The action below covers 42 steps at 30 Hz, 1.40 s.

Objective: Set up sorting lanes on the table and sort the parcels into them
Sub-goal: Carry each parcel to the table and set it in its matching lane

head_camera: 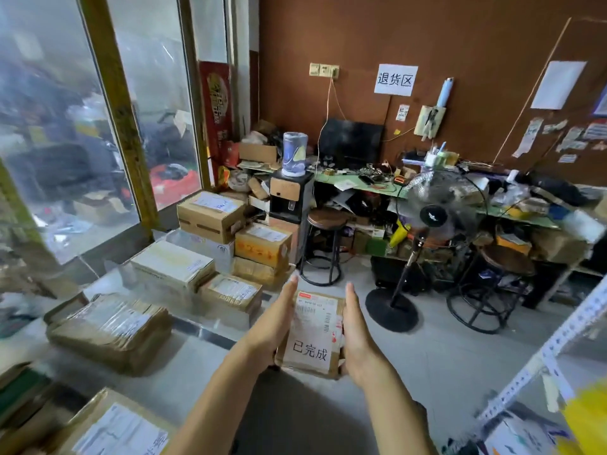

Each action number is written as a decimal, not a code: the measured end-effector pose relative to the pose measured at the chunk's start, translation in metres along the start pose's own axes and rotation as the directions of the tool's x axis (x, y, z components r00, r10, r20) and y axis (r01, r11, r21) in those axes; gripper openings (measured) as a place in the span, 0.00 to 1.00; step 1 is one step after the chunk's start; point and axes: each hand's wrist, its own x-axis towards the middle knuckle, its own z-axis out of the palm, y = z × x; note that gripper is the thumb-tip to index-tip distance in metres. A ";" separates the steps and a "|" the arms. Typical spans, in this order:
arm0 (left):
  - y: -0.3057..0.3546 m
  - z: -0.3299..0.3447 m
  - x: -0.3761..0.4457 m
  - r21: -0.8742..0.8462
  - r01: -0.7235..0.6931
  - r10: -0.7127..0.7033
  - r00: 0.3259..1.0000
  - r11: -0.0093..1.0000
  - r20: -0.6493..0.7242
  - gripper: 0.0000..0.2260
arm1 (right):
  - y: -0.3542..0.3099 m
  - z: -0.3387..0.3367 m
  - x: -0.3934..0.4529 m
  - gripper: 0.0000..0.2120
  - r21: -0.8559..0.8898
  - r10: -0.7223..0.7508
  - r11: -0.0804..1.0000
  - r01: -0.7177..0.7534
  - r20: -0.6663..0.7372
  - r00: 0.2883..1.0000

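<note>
Fingers (289,290) straight, flat along both sides of small parcel (312,333), clamped between left hand (272,326) and right hand (356,339). Held in air just right of surface (184,366) edge, above floor, slip reading 已完成 on top. Forearms reaching forward from near. Boxes (210,218) stacked far left, flat parcel (111,333) nearer. Likely midway: no lanes discernible, this one unplaced.

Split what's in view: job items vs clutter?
Job: parcel marked 已完成, between left hand and right hand; stacked boxes; taped parcel; table.
Clutter: fan, stool, water dispenser, 退货区 sign.
</note>
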 end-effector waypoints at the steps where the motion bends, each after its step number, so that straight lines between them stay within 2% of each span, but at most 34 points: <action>1: 0.010 0.001 0.020 0.000 0.003 -0.003 0.999 1.000 -0.034 0.23 | -0.015 -0.006 0.022 0.42 -0.027 -0.014 1.000 0.015 0.029 0.999; 4: 0.031 -0.006 0.073 -0.029 0.005 -0.009 0.992 1.000 -0.130 0.21 | -0.058 -0.015 0.080 0.42 -0.036 -0.045 0.998 0.049 0.103 0.994; 8: 0.049 -0.027 0.115 -0.128 0.016 -0.048 0.968 0.992 -0.248 0.22 | -0.099 0.001 0.145 0.40 -0.080 -0.067 0.993 0.092 0.275 0.959; 10: 0.051 -0.050 0.141 -0.164 -0.007 -0.046 0.947 0.986 -0.318 0.24 | -0.117 0.024 0.185 0.41 -0.140 -0.089 0.981 0.133 0.285 0.954; 12: 0.049 -0.080 0.167 -0.243 -0.025 -0.079 0.909 0.970 -0.408 0.26 | -0.133 0.051 0.227 0.44 -0.182 -0.065 0.974 0.136 0.348 0.935; 15: 0.039 -0.127 0.201 -0.312 -0.085 -0.096 0.847 0.946 -0.522 0.28 | -0.159 0.098 0.271 0.34 -0.212 -0.021 0.968 0.136 0.471 0.882; 18: 0.039 -0.170 0.223 -0.337 -0.121 -0.124 0.774 0.934 -0.621 0.25 | -0.181 0.147 0.306 0.34 -0.241 -0.022 0.952 0.189 0.562 0.827; 21: 0.047 -0.204 0.235 -0.355 -0.145 -0.144 0.728 0.924 -0.671 0.24 | -0.197 0.189 0.341 0.34 -0.269 0.023 0.946 0.182 0.613 0.790; 24: 0.053 -0.235 0.246 -0.417 -0.154 -0.213 0.675 0.896 -0.706 0.24 | -0.214 0.229 0.364 0.32 -0.341 0.034 0.906 0.249 0.647 0.762; 27: 0.058 -0.263 0.260 -0.394 -0.114 -0.244 0.621 0.912 -0.745 0.25 | -0.224 0.267 0.389 0.30 -0.398 0.045 0.866 0.303 0.666 0.745; 30: 0.057 -0.294 0.281 -0.428 -0.119 -0.294 0.564 0.896 -0.772 0.31 | -0.231 0.301 0.410 0.37 -0.495 0.172 0.821 0.284 0.689 0.704; 32: 0.057 -0.313 0.292 -0.480 -0.130 -0.343 0.544 0.868 -0.766 0.33 | -0.229 0.327 0.438 0.51 -0.529 0.205 0.791 0.308 0.703 0.681; 34: 0.055 -0.327 0.301 -0.495 -0.124 -0.376 0.503 0.860 -0.779 0.31 | -0.195 0.370 0.512 0.66 -0.562 0.208 0.745 0.359 0.707 0.676; 36: 0.053 -0.333 0.309 -0.546 -0.077 -0.453 0.468 0.834 -0.759 0.32 | -0.155 0.408 0.566 0.70 -0.600 0.266 0.718 0.352 0.704 0.658; 38: 0.046 -0.334 0.320 -0.603 0.033 -0.557 0.425 0.797 -0.713 0.35 | -0.170 0.398 0.532 0.72 -0.647 0.345 0.690 0.325 0.688 0.638; 39: 0.042 -0.333 0.324 -0.611 0.059 -0.580 0.397 0.789 -0.711 0.34 | -0.188 0.385 0.501 0.67 -0.671 0.360 0.663 0.332 0.675 0.644; 40: 0.041 -0.332 0.327 -0.614 0.061 -0.589 0.373 0.787 -0.717 0.32 | -0.205 0.372 0.475 0.57 -0.689 0.368 0.634 0.352 0.669 0.646; 41: 0.038 -0.334 0.330 -0.626 0.060 -0.602 0.361 0.777 -0.712 0.31 | -0.210 0.370 0.469 0.48 -0.696 0.371 0.614 0.373 0.671 0.642; 42: 0.039 -0.334 0.331 -0.638 0.073 -0.617 0.360 0.766 -0.700 0.32 | -0.210 0.370 0.472 0.43 -0.696 0.367 0.600 0.395 0.678 0.637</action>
